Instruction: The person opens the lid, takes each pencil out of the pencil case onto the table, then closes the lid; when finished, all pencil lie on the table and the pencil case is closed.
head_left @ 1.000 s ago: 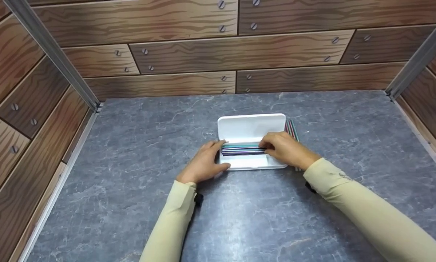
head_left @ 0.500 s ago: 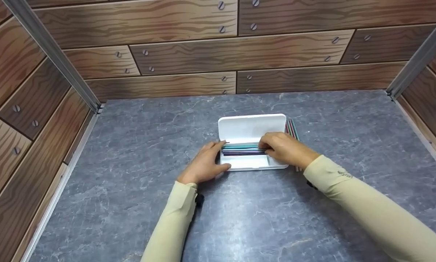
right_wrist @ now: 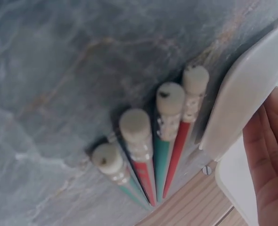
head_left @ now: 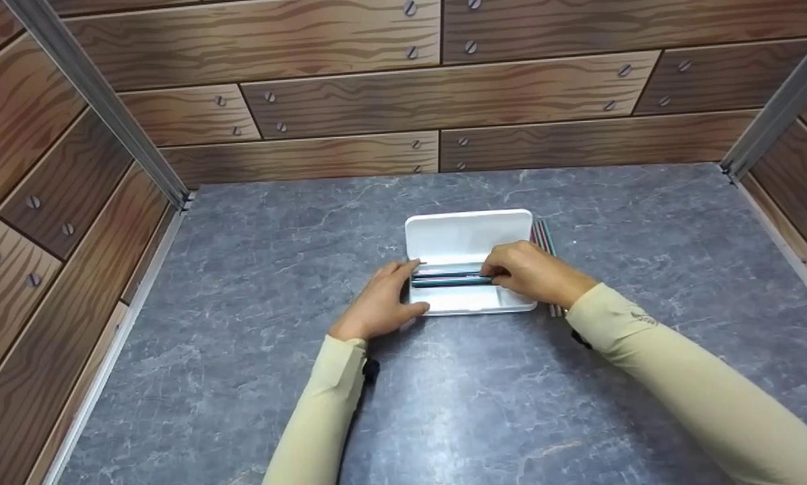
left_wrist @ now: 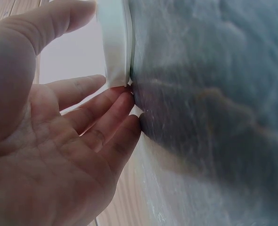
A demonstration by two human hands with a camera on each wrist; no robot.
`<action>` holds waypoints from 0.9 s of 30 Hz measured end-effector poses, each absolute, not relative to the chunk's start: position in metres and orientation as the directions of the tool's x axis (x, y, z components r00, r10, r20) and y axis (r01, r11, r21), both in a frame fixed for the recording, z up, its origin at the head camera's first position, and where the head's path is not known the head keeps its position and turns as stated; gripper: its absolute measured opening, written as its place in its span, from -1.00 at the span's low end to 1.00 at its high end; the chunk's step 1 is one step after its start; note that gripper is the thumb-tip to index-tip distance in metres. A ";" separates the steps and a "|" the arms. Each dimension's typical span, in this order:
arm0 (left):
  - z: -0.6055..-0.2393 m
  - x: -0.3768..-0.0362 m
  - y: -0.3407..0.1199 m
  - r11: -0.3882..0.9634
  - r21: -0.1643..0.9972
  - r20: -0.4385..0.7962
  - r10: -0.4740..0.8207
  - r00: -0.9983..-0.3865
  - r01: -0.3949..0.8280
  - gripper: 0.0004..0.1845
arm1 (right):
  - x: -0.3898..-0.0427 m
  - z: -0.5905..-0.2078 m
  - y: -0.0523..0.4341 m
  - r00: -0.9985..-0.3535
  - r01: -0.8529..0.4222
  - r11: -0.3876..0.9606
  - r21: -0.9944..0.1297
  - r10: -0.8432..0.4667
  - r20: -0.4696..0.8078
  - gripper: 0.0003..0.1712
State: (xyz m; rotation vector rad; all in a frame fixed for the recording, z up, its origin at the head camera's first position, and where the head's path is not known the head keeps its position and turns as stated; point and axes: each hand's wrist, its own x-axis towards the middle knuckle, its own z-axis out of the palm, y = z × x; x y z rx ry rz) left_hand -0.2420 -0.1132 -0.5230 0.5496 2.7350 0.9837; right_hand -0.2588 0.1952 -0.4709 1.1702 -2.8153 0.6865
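A white pencil case [head_left: 474, 302] lies open mid-table, its lid [head_left: 469, 234] standing up at the back. Dark and teal pencils [head_left: 450, 278] lie lengthwise in its tray. My left hand [head_left: 383, 296] holds the case's left end between thumb and fingers; the left wrist view shows those fingers [left_wrist: 106, 101] against the case's white corner [left_wrist: 114, 47]. My right hand [head_left: 528, 273] curls over the right ends of the pencils in the tray and grips them. In the right wrist view its palm [right_wrist: 271, 155] sits beside the case edge [right_wrist: 242, 89].
Several loose red and teal pencils [head_left: 543, 236] with white eraser ends [right_wrist: 153, 117] lie on the grey stone-look tabletop [head_left: 444, 404], just right of the case. Wood-pattern walls [head_left: 376, 101] close in the back and both sides.
The pencils under my right hand have settled lower and closer together in the tray. Both hands stay at the case's ends.
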 end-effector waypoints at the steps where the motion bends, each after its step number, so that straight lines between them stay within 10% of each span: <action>1: -0.527 -0.244 -0.113 0.716 0.635 -0.034 0.401 -0.915 0.291 -0.03 | -0.259 -0.471 0.196 -0.716 -0.683 0.619 -0.389 -0.674 0.184 -0.84; 17: -0.519 -0.240 -0.111 0.690 0.665 -0.031 0.406 -0.913 0.284 -0.03 | -0.250 -0.457 0.217 -0.758 -0.652 0.578 -0.491 -0.515 0.400 -0.77; 27: -0.524 -0.241 -0.113 0.707 0.649 -0.044 0.403 -0.914 0.281 -0.02 | -0.238 -0.446 0.254 -0.891 -0.445 0.664 -0.601 -0.260 0.373 -0.78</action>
